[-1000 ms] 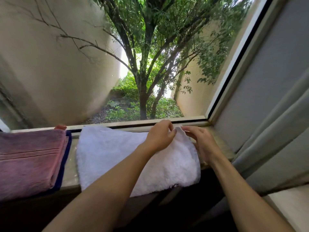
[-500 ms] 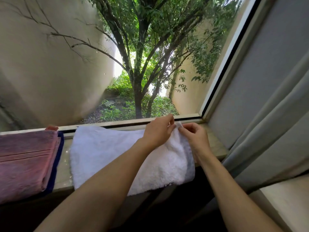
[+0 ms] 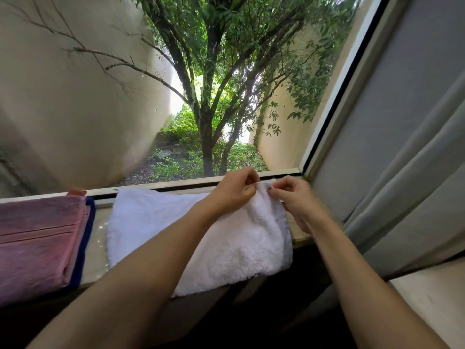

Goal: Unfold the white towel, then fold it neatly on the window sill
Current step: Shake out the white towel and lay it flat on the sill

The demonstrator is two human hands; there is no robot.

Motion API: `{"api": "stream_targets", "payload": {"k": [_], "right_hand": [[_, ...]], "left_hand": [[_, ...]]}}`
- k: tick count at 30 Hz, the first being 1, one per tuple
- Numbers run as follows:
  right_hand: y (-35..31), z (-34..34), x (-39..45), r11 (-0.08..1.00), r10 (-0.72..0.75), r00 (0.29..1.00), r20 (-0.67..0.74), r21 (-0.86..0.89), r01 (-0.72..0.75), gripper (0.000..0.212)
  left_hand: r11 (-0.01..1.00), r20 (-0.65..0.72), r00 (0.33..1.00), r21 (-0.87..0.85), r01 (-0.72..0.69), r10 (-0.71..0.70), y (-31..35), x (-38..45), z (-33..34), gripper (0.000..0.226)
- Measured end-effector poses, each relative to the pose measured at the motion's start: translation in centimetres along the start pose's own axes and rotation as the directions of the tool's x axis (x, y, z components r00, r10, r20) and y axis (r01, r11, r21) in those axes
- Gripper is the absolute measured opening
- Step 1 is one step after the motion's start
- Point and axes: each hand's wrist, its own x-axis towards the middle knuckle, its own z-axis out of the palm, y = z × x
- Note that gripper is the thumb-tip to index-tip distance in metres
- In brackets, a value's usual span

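A fluffy white towel (image 3: 156, 222) lies folded on the window sill (image 3: 95, 250), its near edge hanging a little over the sill's front. My left hand (image 3: 234, 190) pinches the towel's far right corner, fingers curled. Close beside it, my right hand (image 3: 294, 195) pinches the same corner from the right. The corner is lifted slightly off the sill, up near the window frame. My left forearm crosses over the middle of the towel and hides part of it.
A folded pink towel (image 3: 37, 240) sits on a dark blue one (image 3: 85, 235) at the sill's left end. The window glass (image 3: 176, 96) stands just behind the sill. A grey curtain (image 3: 407, 185) hangs at the right, with a pale ledge (image 3: 432, 303) below it.
Both hands have drawn closer together at the towel's far right corner and raised it slightly toward the window frame. The view has tilted a little.
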Motion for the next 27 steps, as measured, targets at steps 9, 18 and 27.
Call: {"api": "stream_targets", "payload": {"k": [9, 18, 27], "right_hand": [[1.3, 0.0, -0.7, 0.982, -0.164, 0.967, -0.196, 0.063, 0.180, 0.020], [0.1, 0.5, -1.1, 0.972, -0.183, 0.959, -0.215, 0.106, 0.209, 0.024], [-0.4, 0.3, -1.5, 0.965, -0.203, 0.967, -0.153, 0.138, 0.224, 0.023]], "left_hand": [[0.935, -0.009, 0.999, 0.352, -0.029, 0.034, -3.8, -3.5, -5.1, 0.040], [0.947, -0.011, 0.980, 0.260, -0.189, 0.198, -4.0, -6.3, -5.0, 0.029], [0.974, 0.061, 0.984, 0.144, -0.174, 0.166, -2.7, -5.1, -4.7, 0.032]]}}
